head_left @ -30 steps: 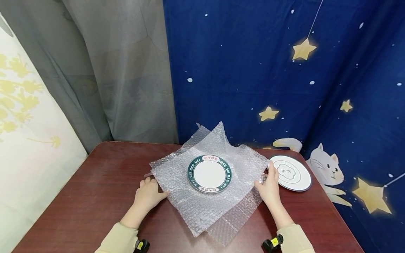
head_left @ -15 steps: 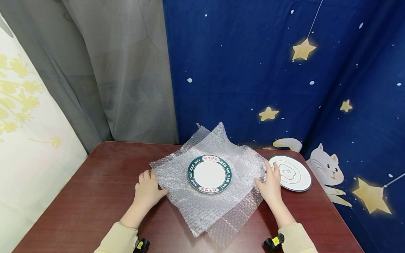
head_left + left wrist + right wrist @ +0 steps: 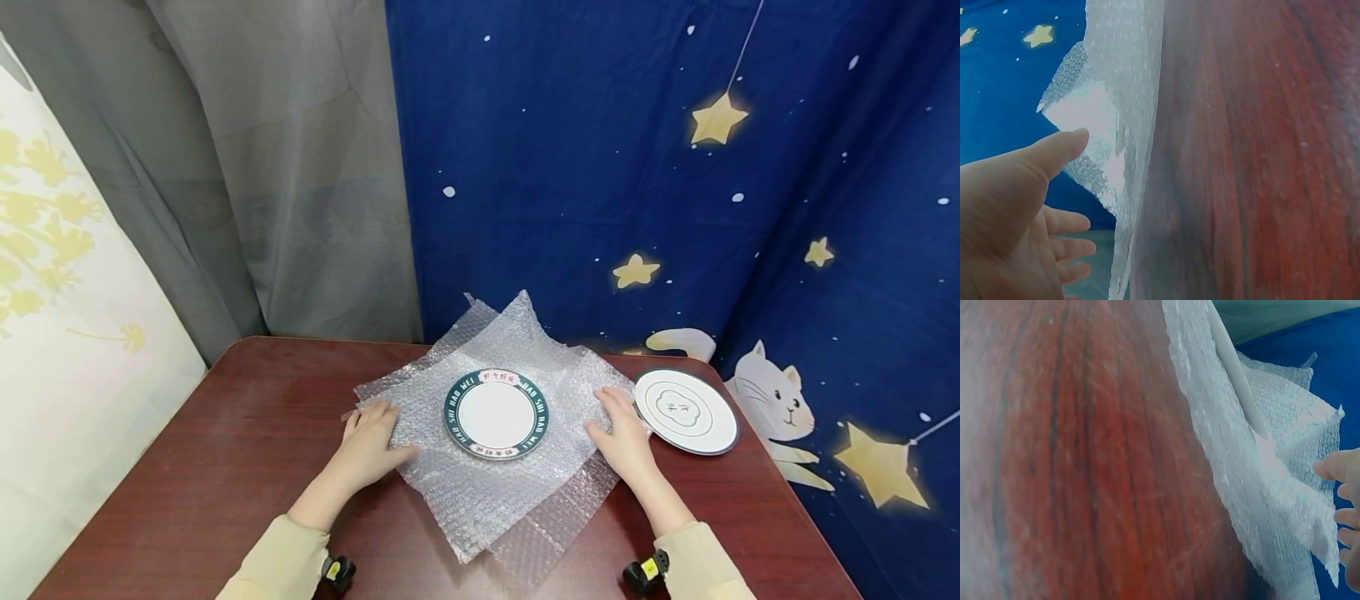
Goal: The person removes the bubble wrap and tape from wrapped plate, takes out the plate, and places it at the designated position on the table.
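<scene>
A white plate (image 3: 497,414) with a green lettered rim lies face up on overlapping sheets of bubble wrap (image 3: 465,500), near the middle of the table. My left hand (image 3: 367,450) is over the left edge of the wrap, fingers relaxed and spread from the thumb. The left wrist view shows nothing between the left hand's thumb (image 3: 1063,150) and fingers. Over the wrap's right side is my right hand (image 3: 624,437), its fingers extended. In the right wrist view the right hand (image 3: 1349,519) appears only partly, at the edge. Whether either hand touches the wrap I cannot tell.
A second white plate (image 3: 686,412) with a dark rim and a central drawing lies to the right of the wrap, close to the right hand. The dark red wooden table (image 3: 225,467) ends at the back against grey and blue curtains (image 3: 570,167).
Both hands have moved inward from the sides of the bubble wrap to over its edges. The right hand has shifted left, away from the second plate. Both plates stay put.
</scene>
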`<act>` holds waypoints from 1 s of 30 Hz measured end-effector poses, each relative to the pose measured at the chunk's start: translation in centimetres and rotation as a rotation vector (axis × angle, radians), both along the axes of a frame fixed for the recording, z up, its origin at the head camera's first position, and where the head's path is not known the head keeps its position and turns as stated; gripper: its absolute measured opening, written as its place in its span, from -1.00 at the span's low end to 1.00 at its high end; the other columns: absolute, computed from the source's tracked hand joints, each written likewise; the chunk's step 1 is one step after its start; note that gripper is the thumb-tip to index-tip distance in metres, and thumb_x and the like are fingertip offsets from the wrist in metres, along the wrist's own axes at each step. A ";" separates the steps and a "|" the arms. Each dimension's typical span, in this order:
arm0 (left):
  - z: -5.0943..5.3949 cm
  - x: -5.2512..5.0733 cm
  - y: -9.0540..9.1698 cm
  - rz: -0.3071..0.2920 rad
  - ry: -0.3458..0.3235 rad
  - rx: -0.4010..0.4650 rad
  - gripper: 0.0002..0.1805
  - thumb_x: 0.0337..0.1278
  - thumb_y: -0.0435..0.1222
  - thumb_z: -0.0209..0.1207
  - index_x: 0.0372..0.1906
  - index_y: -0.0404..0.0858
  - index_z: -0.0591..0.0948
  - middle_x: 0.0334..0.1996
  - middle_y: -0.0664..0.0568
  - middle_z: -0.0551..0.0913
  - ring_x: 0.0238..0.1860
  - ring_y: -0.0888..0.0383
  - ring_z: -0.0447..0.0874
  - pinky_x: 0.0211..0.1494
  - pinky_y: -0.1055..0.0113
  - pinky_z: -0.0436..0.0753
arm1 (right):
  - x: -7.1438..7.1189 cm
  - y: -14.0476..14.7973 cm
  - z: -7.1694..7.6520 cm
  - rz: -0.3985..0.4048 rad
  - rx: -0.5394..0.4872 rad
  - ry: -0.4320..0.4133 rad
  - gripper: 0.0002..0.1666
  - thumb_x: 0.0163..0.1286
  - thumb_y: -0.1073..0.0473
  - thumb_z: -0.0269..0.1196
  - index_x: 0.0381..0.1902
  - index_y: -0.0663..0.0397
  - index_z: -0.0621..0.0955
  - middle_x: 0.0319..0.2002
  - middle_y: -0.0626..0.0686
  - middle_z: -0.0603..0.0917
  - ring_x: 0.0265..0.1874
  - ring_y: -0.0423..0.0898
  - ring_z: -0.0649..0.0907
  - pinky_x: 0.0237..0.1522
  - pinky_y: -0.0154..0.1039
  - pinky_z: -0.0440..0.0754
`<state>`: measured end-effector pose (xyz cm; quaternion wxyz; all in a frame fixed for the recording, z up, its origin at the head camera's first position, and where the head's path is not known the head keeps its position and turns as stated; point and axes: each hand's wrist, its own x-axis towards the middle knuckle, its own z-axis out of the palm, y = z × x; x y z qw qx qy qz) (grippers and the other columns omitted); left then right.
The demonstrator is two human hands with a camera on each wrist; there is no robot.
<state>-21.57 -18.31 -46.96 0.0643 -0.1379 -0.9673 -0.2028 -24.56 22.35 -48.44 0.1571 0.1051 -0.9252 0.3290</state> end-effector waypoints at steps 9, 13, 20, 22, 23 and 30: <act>-0.2 -0.5 0.3 -0.088 -0.067 0.033 -0.13 0.02 0.02 0.32 0.26 -0.55 0.37 0.28 -0.42 0.31 0.34 -0.32 0.16 0.32 -0.23 0.08 | 0.0 -1.7 0.4 0.067 -0.067 -0.117 -0.41 0.28 0.19 0.29 0.23 0.28 0.47 0.22 0.31 0.46 0.21 0.24 0.42 0.20 0.14 0.33; -0.5 -0.7 0.2 -0.105 -0.078 0.043 -0.09 -0.01 0.05 0.33 0.26 -0.55 0.36 0.28 -0.43 0.30 0.34 -0.32 0.16 0.33 -0.20 0.11 | 0.0 -2.1 0.5 0.048 -0.077 -0.151 -0.43 0.29 0.18 0.29 0.22 0.29 0.48 0.14 0.32 0.52 0.11 0.23 0.51 0.12 0.12 0.42; -1.3 -0.8 0.0 -0.109 -0.112 0.040 -0.03 -0.07 0.10 0.34 0.28 -0.54 0.36 0.29 -0.45 0.28 0.34 -0.32 0.15 0.32 -0.20 0.12 | -0.4 -2.4 0.0 0.046 -0.154 -0.240 -0.47 0.33 0.15 0.27 0.20 0.29 0.50 0.08 0.29 0.58 0.04 0.19 0.58 0.03 0.06 0.52; -1.4 -0.8 0.0 -0.107 -0.119 0.040 -0.03 -0.09 0.10 0.35 0.27 -0.54 0.36 0.29 -0.45 0.28 0.34 -0.32 0.16 0.31 -0.21 0.13 | -0.6 -2.5 -0.2 0.044 -0.177 -0.261 -0.48 0.34 0.15 0.26 0.19 0.30 0.50 0.07 0.29 0.58 0.04 0.19 0.58 0.04 0.05 0.52; -1.5 -0.9 0.0 -0.106 -0.122 0.041 -0.03 -0.10 0.10 0.36 0.27 -0.53 0.36 0.28 -0.45 0.28 0.34 -0.33 0.16 0.30 -0.21 0.13 | -0.7 -2.5 -0.3 0.042 -0.190 -0.270 -0.48 0.34 0.15 0.26 0.19 0.30 0.50 0.06 0.29 0.59 0.04 0.19 0.58 0.04 0.05 0.52; -1.8 -0.9 0.0 -0.100 -0.142 0.036 -0.02 -0.12 0.09 0.38 0.28 -0.51 0.36 0.29 -0.44 0.27 0.34 -0.32 0.16 0.29 -0.23 0.15 | -1.5 -2.6 -0.9 0.036 -0.247 -0.300 -0.52 0.35 0.18 0.24 0.15 0.35 0.52 0.02 0.31 0.61 0.02 0.19 0.59 0.00 0.03 0.54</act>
